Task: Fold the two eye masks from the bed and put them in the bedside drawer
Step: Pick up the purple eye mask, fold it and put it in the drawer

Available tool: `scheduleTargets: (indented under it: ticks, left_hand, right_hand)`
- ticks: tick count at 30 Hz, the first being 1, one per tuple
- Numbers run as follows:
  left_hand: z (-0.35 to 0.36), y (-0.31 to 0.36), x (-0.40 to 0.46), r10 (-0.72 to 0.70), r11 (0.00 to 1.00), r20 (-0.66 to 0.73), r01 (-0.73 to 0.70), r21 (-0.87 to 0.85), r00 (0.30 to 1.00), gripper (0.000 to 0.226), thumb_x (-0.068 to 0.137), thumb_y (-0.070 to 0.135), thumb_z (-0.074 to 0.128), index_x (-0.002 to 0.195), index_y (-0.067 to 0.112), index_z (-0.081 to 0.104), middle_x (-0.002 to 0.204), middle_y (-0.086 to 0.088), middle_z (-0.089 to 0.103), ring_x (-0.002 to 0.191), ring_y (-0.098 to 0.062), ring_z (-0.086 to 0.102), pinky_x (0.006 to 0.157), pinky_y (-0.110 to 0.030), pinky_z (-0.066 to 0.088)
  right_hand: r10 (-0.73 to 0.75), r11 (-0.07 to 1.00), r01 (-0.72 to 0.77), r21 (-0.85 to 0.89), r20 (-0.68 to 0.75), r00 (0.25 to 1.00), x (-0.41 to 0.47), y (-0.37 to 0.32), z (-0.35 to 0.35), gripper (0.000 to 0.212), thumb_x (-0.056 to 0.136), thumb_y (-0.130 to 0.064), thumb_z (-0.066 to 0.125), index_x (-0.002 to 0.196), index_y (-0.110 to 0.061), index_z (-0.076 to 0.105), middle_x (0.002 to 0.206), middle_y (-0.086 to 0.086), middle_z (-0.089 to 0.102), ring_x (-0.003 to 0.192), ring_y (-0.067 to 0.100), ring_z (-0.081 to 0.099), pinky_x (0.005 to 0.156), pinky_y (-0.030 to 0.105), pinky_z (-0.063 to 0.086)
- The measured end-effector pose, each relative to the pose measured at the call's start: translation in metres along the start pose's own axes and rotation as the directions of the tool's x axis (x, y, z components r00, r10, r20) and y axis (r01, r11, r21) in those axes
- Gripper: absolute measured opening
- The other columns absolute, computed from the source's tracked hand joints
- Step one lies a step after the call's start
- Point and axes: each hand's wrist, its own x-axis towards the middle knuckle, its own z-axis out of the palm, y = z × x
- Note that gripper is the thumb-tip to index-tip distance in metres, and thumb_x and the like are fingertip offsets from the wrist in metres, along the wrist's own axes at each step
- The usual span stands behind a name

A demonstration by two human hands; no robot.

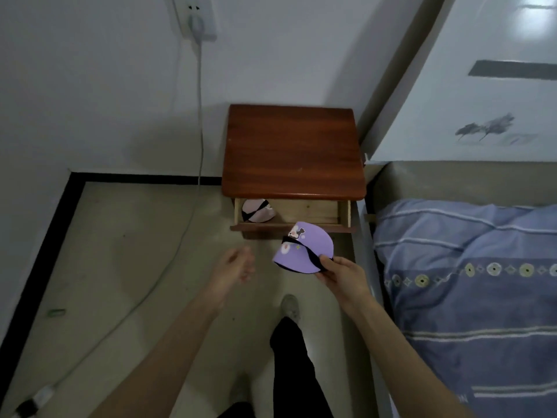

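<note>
Bedside drawer [313,211] open, purple eye mask [304,251] pinched in right fingers [327,263]

Just one head-worn wide-angle view, tilted steeply down from standing height, facing the nightstand [292,152] against the wall, bed [470,282] along the right edge, floor [120,251] filling the left.

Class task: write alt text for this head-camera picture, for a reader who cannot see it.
A person's right hand holds a folded purple eye mask just in front of the open drawer of a wooden bedside table. A folded pink eye mask already lies in the drawer's left end. The left hand is empty and open; a bed with blue bedding is on the right.
</note>
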Motion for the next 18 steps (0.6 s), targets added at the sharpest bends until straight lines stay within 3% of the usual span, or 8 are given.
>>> scheduleTargets:
  ticks: [2, 4, 7, 10, 12, 14, 18]
  left_hand:
    - [0.006, -0.002, 0.031, -0.084, 0.995, -0.045, 0.081, -0.057, 0.995, 0.017, 0.094, 0.025, 0.045, 0.092, 0.013, 0.058, 0.096, -0.007, 0.057, 0.078, -0.015, 0.054, 0.069, -0.026, 0.046]
    - [0.014, -0.007, 0.064, -0.112, 0.991, -0.102, 0.104, -0.082, 0.988, 0.023, 0.094, 0.023, 0.044, 0.106, 0.009, 0.057, 0.099, -0.006, 0.056, 0.087, -0.018, 0.054, 0.075, -0.030, 0.047]
    - [0.027, -0.017, 0.113, -0.120, 0.992, -0.151, 0.123, 0.009, 0.981, 0.044, 0.095, 0.026, 0.041, 0.135, 0.009, 0.036, 0.127, -0.007, 0.052, 0.115, -0.021, 0.048, 0.101, -0.038, 0.041]
    - [0.041, -0.026, 0.155, -0.226, 0.962, -0.146, 0.196, -0.192, 0.963, 0.049, 0.096, 0.030, 0.038, 0.141, 0.013, 0.025, 0.148, -0.008, 0.033, 0.125, -0.019, 0.038, 0.105, -0.036, 0.033]
    - [0.045, -0.029, 0.180, -0.357, 0.839, -0.115, 0.264, -0.476, 0.927, 0.053, 0.096, 0.034, 0.037, 0.141, 0.012, 0.021, 0.151, -0.009, 0.025, 0.135, -0.024, 0.030, 0.110, -0.040, 0.028]
    - [0.042, -0.034, 0.199, -0.414, 0.675, -0.067, 0.256, -0.692, 0.908, 0.050, 0.096, 0.036, 0.036, 0.138, 0.009, 0.029, 0.148, -0.013, 0.029, 0.132, -0.026, 0.034, 0.111, -0.042, 0.028]
    - [0.034, -0.042, 0.209, -0.423, 0.498, -0.005, 0.228, -0.837, 0.906, 0.042, 0.095, 0.036, 0.038, 0.124, 0.006, 0.045, 0.129, -0.014, 0.047, 0.119, -0.026, 0.047, 0.105, -0.040, 0.034]
  right_hand:
    - [0.072, 0.997, -0.072, -0.005, -0.030, 0.997, 0.047, -0.012, -0.003, 0.017, 0.083, -0.003, 0.060, 0.099, 0.004, 0.061, 0.101, 0.017, 0.064, 0.079, 0.021, 0.063, 0.071, 0.028, 0.052]
    - [0.117, 0.992, -0.120, -0.047, -0.059, 0.991, 0.089, -0.022, -0.005, 0.023, 0.083, -0.002, 0.059, 0.105, 0.006, 0.058, 0.109, 0.020, 0.061, 0.086, 0.026, 0.061, 0.080, 0.033, 0.049]
    - [0.177, 0.981, -0.183, -0.065, -0.094, 0.980, 0.143, -0.026, -0.007, 0.023, 0.084, 0.002, 0.056, 0.106, 0.006, 0.057, 0.116, 0.024, 0.059, 0.096, 0.031, 0.059, 0.085, 0.036, 0.047]
    - [0.229, 0.971, -0.235, -0.042, -0.114, 0.967, 0.185, -0.021, -0.001, 0.024, 0.084, 0.004, 0.055, 0.107, 0.007, 0.056, 0.118, 0.024, 0.058, 0.101, 0.032, 0.058, 0.087, 0.037, 0.047]
    - [0.256, 0.965, -0.260, -0.030, -0.103, 0.961, 0.209, -0.016, 0.005, 0.026, 0.084, 0.003, 0.055, 0.109, 0.008, 0.055, 0.118, 0.023, 0.058, 0.103, 0.031, 0.057, 0.087, 0.036, 0.047]
    - [0.268, 0.962, -0.272, -0.022, -0.121, 0.956, 0.228, -0.013, 0.012, 0.021, 0.085, 0.002, 0.055, 0.106, 0.007, 0.056, 0.113, 0.020, 0.059, 0.101, 0.028, 0.057, 0.086, 0.034, 0.047]
    - [0.204, 0.975, -0.218, -0.045, -0.211, 0.956, 0.258, -0.007, 0.026, 0.005, 0.084, 0.002, 0.056, 0.083, -0.001, 0.059, 0.092, 0.009, 0.061, 0.089, 0.022, 0.059, 0.082, 0.031, 0.050]
